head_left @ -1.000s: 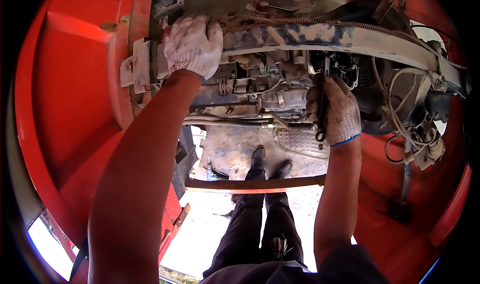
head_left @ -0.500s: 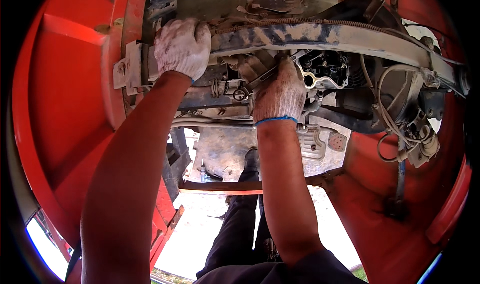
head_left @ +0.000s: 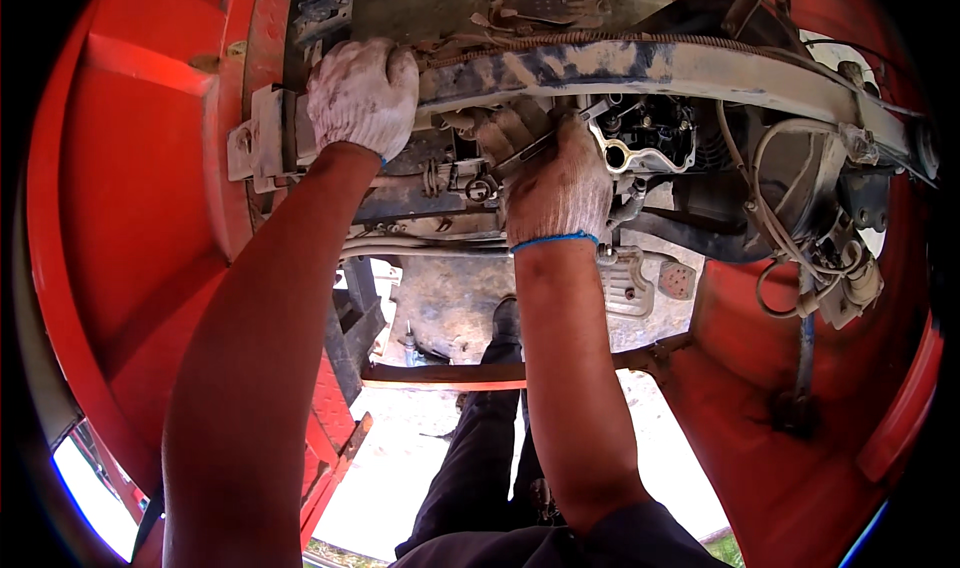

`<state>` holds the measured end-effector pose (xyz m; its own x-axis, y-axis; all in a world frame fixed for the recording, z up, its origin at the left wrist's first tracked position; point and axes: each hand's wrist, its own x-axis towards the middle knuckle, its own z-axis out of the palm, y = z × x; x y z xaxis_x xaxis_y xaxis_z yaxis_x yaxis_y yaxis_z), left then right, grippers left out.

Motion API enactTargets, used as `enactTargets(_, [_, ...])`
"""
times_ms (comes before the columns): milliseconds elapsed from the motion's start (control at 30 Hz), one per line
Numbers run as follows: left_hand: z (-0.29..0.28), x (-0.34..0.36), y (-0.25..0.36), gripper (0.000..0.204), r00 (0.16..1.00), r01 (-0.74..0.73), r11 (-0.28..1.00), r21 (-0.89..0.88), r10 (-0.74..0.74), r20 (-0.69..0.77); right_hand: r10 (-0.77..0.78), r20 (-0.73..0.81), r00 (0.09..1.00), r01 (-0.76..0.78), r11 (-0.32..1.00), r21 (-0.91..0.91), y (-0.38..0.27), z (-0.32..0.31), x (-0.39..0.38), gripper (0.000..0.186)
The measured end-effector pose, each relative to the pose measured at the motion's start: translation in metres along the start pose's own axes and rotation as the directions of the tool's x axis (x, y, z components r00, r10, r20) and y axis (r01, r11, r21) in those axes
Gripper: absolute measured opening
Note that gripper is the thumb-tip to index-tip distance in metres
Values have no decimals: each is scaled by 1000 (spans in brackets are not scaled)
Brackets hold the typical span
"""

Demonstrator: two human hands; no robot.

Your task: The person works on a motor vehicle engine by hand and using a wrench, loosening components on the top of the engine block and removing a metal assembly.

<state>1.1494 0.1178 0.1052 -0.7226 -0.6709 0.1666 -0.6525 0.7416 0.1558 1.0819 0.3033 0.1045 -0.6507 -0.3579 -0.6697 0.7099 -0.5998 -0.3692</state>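
Note:
My left hand (head_left: 362, 96), in a soiled white knit glove, is closed over the left end of a grey, dirt-streaked metal beam (head_left: 690, 66) that crosses the machine. Just below the beam's middle, my right hand (head_left: 560, 183) wears a similar glove with a blue cuff. It is closed around a slim metal wrench (head_left: 527, 154), which slants out on both sides of the hand; the fingertips are hidden. Right beside that hand lies an uncovered engine top (head_left: 650, 133) with a bright metal rim and dark parts inside. A brownish metal part (head_left: 505, 133) sits to the hand's left.
Red body panels (head_left: 140, 168) rise on both sides. Looped hoses and wires (head_left: 780, 218) hang at the right. A corrugated conduit (head_left: 620, 38) runs along the beam. Pipes (head_left: 430, 243) cross below my hands, above a lower crossbar (head_left: 440, 373). Pedals (head_left: 676, 280) show farther down.
My right hand and the wrench have shifted very slightly. The left hand stays on the beam, and the whole view has moved a little.

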Motion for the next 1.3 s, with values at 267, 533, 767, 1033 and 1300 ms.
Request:
enactTargets(267, [-4, 1, 4, 42, 999, -20, 1000, -16, 20, -31, -26, -37, 999, 25, 999, -46, 6, 3, 2, 31])
enactTargets(533, [-2, 2, 3, 43, 1000, -6, 1000, -17, 6, -5, 37, 1, 999, -32, 884, -466, -63, -46, -10, 23])
enactTargets(767, [-4, 2, 4, 42, 1000, 3, 1000, -11, -3, 15, 78, 111, 991, 74, 372, -925, -187, -48, 11, 29])
enactTargets(1033, [1, 1, 0, 42, 1000, -13, 1000, 9, 13, -11, 60, 90, 994, -1, 841, -541, -72, -44, -19, 26])
enactTargets(1300, [2, 2, -4, 43, 999, -43, 999, -4, 43, -20, 11, 71, 997, -4, 995, -99, -11, -15, 4, 27])
